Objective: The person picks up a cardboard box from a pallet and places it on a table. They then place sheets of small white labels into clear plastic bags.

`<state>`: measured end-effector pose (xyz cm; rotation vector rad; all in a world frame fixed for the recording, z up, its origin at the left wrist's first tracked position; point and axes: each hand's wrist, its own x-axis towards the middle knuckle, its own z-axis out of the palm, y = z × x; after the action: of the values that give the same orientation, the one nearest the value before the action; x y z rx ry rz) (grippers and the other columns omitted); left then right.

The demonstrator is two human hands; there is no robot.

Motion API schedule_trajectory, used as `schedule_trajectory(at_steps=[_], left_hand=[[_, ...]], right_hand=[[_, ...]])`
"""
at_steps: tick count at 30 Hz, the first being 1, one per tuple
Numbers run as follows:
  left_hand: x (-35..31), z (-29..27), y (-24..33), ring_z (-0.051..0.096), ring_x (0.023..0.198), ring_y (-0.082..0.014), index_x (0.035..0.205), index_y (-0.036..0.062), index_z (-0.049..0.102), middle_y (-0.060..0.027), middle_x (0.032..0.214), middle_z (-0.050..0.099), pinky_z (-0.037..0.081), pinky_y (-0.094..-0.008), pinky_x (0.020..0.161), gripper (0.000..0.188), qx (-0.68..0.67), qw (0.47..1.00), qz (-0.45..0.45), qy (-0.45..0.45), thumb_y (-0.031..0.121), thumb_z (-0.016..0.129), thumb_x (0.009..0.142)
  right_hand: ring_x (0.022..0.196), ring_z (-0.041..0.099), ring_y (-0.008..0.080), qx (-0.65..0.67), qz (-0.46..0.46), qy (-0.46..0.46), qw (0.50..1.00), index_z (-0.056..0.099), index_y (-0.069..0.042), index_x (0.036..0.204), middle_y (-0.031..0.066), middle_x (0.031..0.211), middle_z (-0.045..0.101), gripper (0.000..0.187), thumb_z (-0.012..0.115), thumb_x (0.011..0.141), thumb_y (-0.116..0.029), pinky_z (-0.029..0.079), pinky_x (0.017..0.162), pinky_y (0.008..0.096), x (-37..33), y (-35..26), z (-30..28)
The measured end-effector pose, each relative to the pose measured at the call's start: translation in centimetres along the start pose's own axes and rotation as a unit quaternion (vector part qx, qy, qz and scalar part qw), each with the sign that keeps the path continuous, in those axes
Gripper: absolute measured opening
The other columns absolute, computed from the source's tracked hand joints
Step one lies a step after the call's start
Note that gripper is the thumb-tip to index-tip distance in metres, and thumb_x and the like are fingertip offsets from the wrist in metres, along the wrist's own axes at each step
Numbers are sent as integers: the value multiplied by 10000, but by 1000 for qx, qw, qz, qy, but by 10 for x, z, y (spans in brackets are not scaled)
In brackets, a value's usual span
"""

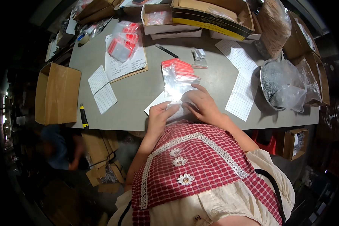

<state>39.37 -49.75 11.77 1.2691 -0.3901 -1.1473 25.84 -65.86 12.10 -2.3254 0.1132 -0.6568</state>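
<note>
At the table's front edge, my left hand (pixel 162 116) is closed, its thumb pressing on a small white sheet (pixel 177 109). My right hand (pixel 203 106) comes at the same sheet from the other side, thumb and fingertips pinching it. Directly beyond my fingers lies a fanned stack of clear zip bags (pixel 180 73) with red top strips; glare washes out its near end. Under my left hand, a corner of white paper (pixel 154 104) sticks out. Past the stack rests a small filled clear bag (pixel 199 58), and a black pen (pixel 167 51) lies beside it.
Dotted white label sheets (pixel 103 89) lie left, and longer ones (pixel 241 79) right. A metal bowl (pixel 264 92) of small metal parts stands far right. Also around are a cardboard box (pixel 58 92), a yellow-black cutter (pixel 83 116), a clipboard (pixel 126 68) and open boxes (pixel 213 20). Another person (pixel 58 147) is lower left.
</note>
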Motion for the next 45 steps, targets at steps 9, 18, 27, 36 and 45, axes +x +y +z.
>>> schedule_trajectory(at_steps=[9, 18, 27, 36, 45], left_hand=[[1, -4, -5, 645, 869, -92, 1157, -48, 703, -48, 993, 720, 515, -231, 774, 252, 16, 1000, 10, -21, 44, 671, 925], [2, -1, -4, 649, 859, -97, 1192, -50, 688, -55, 974, 713, 527, -221, 753, 290, 44, 999, 11, -18, 47, 688, 919], [10, -13, -23, 669, 958, -152, 1290, -63, 571, -126, 1142, 679, 536, -264, 845, 399, -2, 997, -51, -63, 37, 671, 917], [7, -6, -11, 676, 929, -160, 1185, -74, 645, -129, 1079, 708, 532, -284, 846, 317, 12, 994, -104, -39, 112, 669, 930], [9, 6, -7, 661, 866, -126, 1136, -70, 692, -93, 1020, 720, 521, -268, 804, 269, 56, 992, -109, -29, 124, 645, 956]], right_hand=[[911, 637, 285, 96, 67, 65, 991, 680, -30, 975, 112, 904, 676, 127, 679, 895, -129, 440, 1017, 422, -9, 2, 9], [969, 619, 154, 288, 251, -2, 924, 688, -8, 1051, 67, 989, 678, 173, 648, 943, -138, 478, 890, 312, -14, 8, 5], [926, 596, 336, -81, 133, 108, 982, 598, -30, 952, 150, 948, 626, 98, 600, 887, -104, 457, 833, 434, -14, 64, 21], [1157, 583, 294, -215, 8, -8, 976, 628, -58, 1004, 110, 1125, 641, 294, 682, 715, -58, 392, 1097, 461, -32, 83, 11], [1170, 579, 287, -161, 98, 29, 982, 667, -58, 1083, 109, 1173, 653, 359, 675, 726, -23, 350, 1132, 479, -54, 53, -26]])
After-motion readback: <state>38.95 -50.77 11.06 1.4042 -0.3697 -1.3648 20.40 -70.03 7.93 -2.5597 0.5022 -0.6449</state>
